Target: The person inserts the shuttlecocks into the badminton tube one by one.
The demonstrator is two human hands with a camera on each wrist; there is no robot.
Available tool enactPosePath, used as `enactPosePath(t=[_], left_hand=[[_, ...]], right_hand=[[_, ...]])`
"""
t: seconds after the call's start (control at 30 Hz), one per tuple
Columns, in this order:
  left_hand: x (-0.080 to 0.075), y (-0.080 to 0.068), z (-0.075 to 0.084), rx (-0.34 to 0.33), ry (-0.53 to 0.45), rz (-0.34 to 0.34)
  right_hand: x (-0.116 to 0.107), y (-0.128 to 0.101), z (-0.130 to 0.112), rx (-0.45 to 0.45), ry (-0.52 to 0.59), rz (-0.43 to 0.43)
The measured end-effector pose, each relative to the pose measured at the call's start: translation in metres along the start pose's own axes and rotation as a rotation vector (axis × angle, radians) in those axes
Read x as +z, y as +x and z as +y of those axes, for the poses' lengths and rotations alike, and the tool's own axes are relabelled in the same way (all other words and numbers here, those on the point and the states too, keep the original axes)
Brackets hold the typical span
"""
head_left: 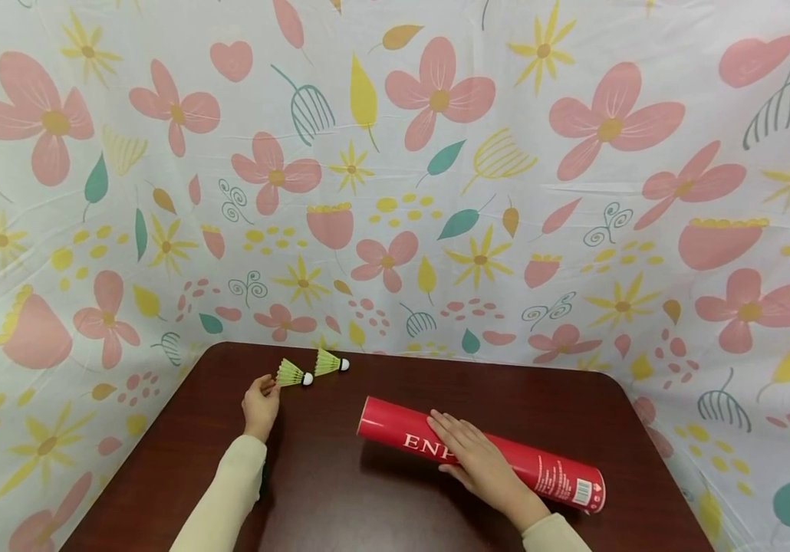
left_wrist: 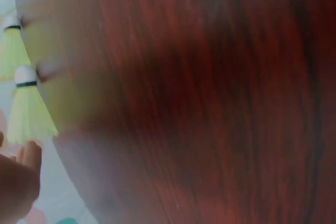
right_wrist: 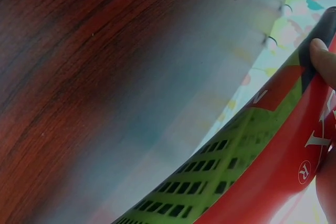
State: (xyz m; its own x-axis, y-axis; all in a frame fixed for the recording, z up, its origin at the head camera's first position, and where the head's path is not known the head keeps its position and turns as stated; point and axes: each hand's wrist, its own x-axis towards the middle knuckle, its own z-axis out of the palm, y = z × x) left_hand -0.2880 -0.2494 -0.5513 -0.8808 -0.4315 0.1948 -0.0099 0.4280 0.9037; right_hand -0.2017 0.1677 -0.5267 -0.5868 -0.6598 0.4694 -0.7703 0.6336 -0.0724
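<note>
Two yellow-green shuttlecocks with white corks lie side by side near the table's far left edge: a nearer shuttlecock (head_left: pixel 291 373) and a farther shuttlecock (head_left: pixel 330 363). Beside the nearer one's skirt is my left hand (head_left: pixel 261 408), its fingers loosely bent. The left wrist view has those fingertips (left_wrist: pixel 32 153) right at the skirt's open rim, not closed round it. My right hand (head_left: pixel 481 464) grips a long red shuttlecock tube (head_left: pixel 395 426) by its middle, fingers over the top and thumb on the near side. Green and black print (right_wrist: pixel 215 163) shows on another side of the tube.
The dark reddish-brown wooden table (head_left: pixel 326 491) has a glossy top with rounded far corners. Close behind it and along both sides hangs a white curtain (head_left: pixel 395 184) printed with flowers and leaves. A dark shadow lies under the tube's left end.
</note>
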Motion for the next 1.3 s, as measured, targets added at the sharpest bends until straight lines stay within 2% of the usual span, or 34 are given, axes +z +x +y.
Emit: enactPosePath(t=[0.17,0.27,0.53,0.6,0.77,0.93,1.1,1.3], left_hand=[[0.001,0.012,-0.005,-0.031,-0.016,-0.106],[0.002,0.014,-0.005,-0.022,-0.001,-0.13],[0.003,0.006,-0.005,0.043,0.086,-0.032],[0.005,0.004,-0.006,0.035,0.099,-0.018],[0.007,0.0,-0.013,0.017,0.116,-0.008],[0.007,-0.004,-0.017,0.039,0.113,0.016],[0.008,-0.008,-0.014,0.07,0.115,0.041],[0.006,-0.013,-0.009,0.118,0.096,0.03]], right_hand=[[0.0,0.0,0.0,-0.011,0.009,0.02],[0.0,0.0,0.0,-0.014,0.011,0.011],[0.001,-0.001,0.0,0.002,0.012,0.004],[0.001,-0.001,0.0,0.003,0.017,0.003],[0.001,-0.001,-0.001,0.001,0.024,-0.002],[0.003,-0.002,-0.001,0.005,0.023,0.0],[0.005,-0.002,-0.001,0.005,0.01,0.007],[0.004,0.0,0.001,-0.003,0.003,0.003]])
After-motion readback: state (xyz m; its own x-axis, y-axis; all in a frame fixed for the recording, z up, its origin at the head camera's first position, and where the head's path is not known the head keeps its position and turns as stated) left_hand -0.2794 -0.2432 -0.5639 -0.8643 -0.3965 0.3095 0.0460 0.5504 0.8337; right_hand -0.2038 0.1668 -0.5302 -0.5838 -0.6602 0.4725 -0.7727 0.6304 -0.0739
